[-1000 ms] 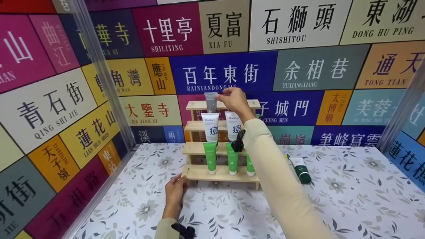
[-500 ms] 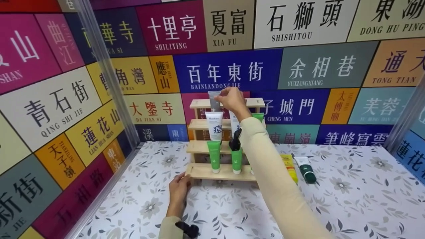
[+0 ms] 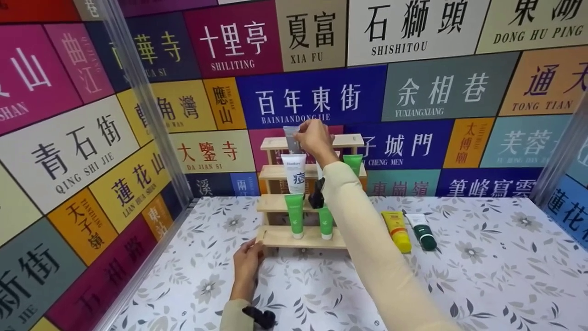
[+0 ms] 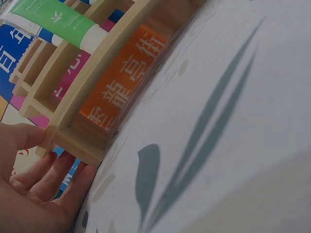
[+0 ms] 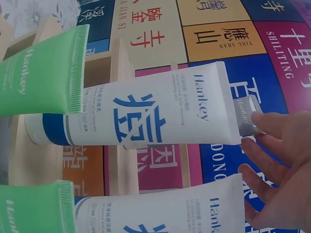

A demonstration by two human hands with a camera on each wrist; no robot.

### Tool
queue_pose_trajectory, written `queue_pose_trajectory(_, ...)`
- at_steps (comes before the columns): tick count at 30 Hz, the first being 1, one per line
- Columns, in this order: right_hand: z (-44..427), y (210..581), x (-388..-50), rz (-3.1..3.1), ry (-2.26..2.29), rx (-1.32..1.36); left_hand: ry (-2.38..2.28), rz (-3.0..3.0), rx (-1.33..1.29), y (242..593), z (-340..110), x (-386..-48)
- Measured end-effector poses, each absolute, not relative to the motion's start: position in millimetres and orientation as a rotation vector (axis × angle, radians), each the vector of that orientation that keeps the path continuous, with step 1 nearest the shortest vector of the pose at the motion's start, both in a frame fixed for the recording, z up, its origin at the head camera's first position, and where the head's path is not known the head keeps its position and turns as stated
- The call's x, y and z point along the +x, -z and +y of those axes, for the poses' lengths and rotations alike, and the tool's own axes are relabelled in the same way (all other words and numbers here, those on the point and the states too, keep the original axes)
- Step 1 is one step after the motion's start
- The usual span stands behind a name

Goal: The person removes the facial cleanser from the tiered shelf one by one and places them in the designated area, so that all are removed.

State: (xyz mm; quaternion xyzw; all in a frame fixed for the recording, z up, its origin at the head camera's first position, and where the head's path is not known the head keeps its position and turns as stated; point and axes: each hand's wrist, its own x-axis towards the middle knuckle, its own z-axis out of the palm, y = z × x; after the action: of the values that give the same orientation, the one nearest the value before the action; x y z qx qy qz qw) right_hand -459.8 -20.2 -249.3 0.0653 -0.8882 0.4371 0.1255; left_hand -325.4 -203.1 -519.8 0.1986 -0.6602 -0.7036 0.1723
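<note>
My right hand (image 3: 316,138) pinches the upper end of a grey squeeze tube (image 3: 292,138) at the top step of a tiered wooden display stand (image 3: 275,235). In the right wrist view the grey tube (image 5: 245,119) is mostly hidden behind a white tube (image 5: 194,109) with blue lettering. At the stand's lower left end, my left hand (image 3: 247,262) grips the bottom step. Its thumb and curled fingers lie about that end in the left wrist view. Green tubes (image 3: 295,216) stand cap down on the bottom step, with white tubes (image 3: 295,172) a step higher.
Right of the stand, a yellow tube (image 3: 397,232) and a white and dark green tube (image 3: 423,232) lie on the floral tablecloth (image 3: 482,285). Another green tube (image 3: 353,163) shows beside my right sleeve. Sign-printed walls (image 3: 312,94) rise behind and at the left.
My right hand and forearm have shifted left, uncovering the yellow tube and the upper green tube. The grey tube now leans slightly. The left hand keeps its place on the stand.
</note>
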Motion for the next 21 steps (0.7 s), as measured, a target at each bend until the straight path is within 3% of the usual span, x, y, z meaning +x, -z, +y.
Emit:
queue_pose_trajectory(7, -17, 259, -463, -2.503, -1.234, 0.165, 1.981, -1.862, 0.548, 519, -202, -326)
queue_pose_trajectory(21, -12, 255, -460, -2.130, -1.471, 0.399, 1.959, -1.898, 0.578, 521, -206, -326)
